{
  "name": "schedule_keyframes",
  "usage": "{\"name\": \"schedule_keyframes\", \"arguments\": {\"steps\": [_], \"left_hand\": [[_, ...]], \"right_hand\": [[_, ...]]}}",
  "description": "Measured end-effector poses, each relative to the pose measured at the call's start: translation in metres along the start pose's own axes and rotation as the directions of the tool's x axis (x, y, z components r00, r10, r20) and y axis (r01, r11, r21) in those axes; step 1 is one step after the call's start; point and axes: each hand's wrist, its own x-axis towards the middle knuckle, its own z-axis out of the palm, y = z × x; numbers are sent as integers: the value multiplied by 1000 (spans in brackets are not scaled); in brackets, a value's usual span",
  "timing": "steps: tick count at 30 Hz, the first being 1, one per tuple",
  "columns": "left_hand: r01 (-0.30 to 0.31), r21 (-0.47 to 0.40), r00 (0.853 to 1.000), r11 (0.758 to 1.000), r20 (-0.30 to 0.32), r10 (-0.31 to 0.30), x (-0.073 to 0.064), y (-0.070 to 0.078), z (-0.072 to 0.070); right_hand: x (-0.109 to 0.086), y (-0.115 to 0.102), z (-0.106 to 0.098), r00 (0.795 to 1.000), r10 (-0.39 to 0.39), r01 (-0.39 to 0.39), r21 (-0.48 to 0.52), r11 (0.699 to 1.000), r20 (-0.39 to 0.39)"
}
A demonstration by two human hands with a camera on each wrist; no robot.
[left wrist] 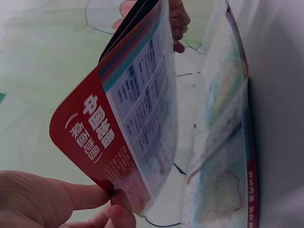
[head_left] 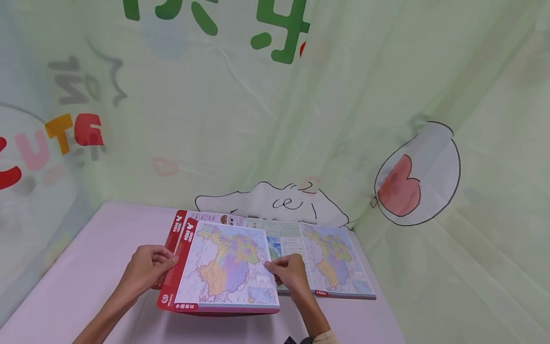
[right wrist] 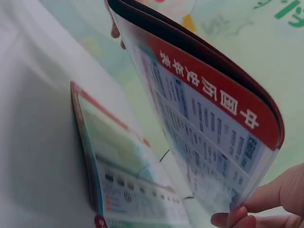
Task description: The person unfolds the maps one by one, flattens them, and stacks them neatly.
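Note:
A folded map (head_left: 227, 263) with a red left border hangs tilted above the table, its coloured map face toward the head camera. My left hand (head_left: 148, 267) pinches its red edge between thumb and fingers. On the opposite edge, my right hand (head_left: 292, 272) pinches the white margin. Seen from the wrists, the underside of the folded map (left wrist: 137, 95) carries printed tables, and its layers bow apart a little (right wrist: 204, 95). Behind and below it, a second map (head_left: 335, 258) lies opened out on the table, partly hidden by the held one.
The pale table (head_left: 86, 258) extends around both maps. A light green cloth curtain (head_left: 215, 119) with printed letters and cartoon drawings rises directly behind the table and along its sides.

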Motion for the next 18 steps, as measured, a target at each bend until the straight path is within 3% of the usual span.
{"name": "schedule_keyframes", "arguments": {"steps": [8,14,18], "left_hand": [[-33,75,996,997,-79,39,32,-13,24],[-56,113,989,992,-128,70,53,-29,39],[-57,127,986,990,-147,75,65,-40,46]], "right_hand": [[40,14,20,978,-51,23,-137,990,-201],[66,24,34,951,-150,92,-215,972,-270],[78,31,43,931,-209,148,-214,965,-301]]}}
